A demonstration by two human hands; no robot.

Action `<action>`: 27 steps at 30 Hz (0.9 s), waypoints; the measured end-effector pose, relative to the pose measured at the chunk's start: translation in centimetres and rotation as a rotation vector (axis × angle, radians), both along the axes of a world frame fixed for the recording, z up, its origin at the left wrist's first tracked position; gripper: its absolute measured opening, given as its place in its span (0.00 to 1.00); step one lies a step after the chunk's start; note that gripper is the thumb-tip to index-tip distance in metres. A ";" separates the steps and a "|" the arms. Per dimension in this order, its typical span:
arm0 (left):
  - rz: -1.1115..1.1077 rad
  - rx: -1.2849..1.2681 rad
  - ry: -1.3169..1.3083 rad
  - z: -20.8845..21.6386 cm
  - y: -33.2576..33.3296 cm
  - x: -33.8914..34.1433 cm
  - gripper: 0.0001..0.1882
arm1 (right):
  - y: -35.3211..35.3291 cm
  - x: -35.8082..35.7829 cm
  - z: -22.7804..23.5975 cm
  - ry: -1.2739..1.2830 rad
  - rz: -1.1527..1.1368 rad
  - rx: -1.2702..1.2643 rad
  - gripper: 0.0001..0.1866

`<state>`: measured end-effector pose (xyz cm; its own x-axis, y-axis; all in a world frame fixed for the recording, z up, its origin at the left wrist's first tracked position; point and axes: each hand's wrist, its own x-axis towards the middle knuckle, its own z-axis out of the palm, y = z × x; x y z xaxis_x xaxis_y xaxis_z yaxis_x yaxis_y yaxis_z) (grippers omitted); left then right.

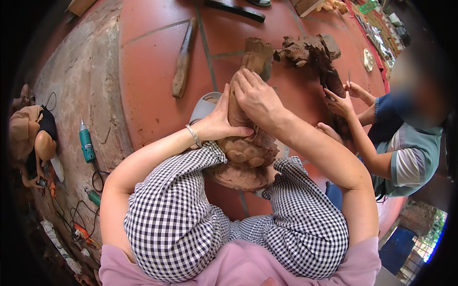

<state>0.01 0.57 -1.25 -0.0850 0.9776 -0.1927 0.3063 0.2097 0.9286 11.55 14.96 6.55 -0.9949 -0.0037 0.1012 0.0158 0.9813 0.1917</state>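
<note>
Nearest, at the lower edge, a pink shirt (238, 262); then checked trousers (171, 214), legs apart. Between them, a brown carved piece (245, 152). Gripping its left side, the left hand (216, 122), thumb laid across the front; farther along, the right hand (260, 96), fingers closed over the shaft. Cannot tell about anything pinched beneath. Probably best to steady firmly with the left, press evenly with the right and spare the thin carved edges. Round base toward the body, long axis running away, far end slightly rightward; cannot tell the tilt. Beyond, on red floor (148, 66), a wooden tool (183, 66); rightward, ragged brown wood (329, 66) beside a co-worker's hand (341, 103).
</note>
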 end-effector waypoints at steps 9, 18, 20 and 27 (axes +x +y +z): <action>0.007 0.023 -0.009 -0.2 -0.6 -0.1 0.80 | 2.1 5.6 3.4 0.108 -0.194 -0.449 0.21; 0.000 0.057 0.031 -0.2 -0.7 0.0 0.79 | 0.2 4.2 -0.3 0.214 0.151 -0.285 0.20; 0.006 0.050 0.021 -0.5 -0.8 0.0 0.79 | 0.6 3.8 -1.2 0.222 0.187 -0.240 0.21; 0.047 0.082 -0.052 0.9 -0.3 -0.8 0.79 | 1.1 0.3 -0.2 0.202 0.047 -0.268 0.19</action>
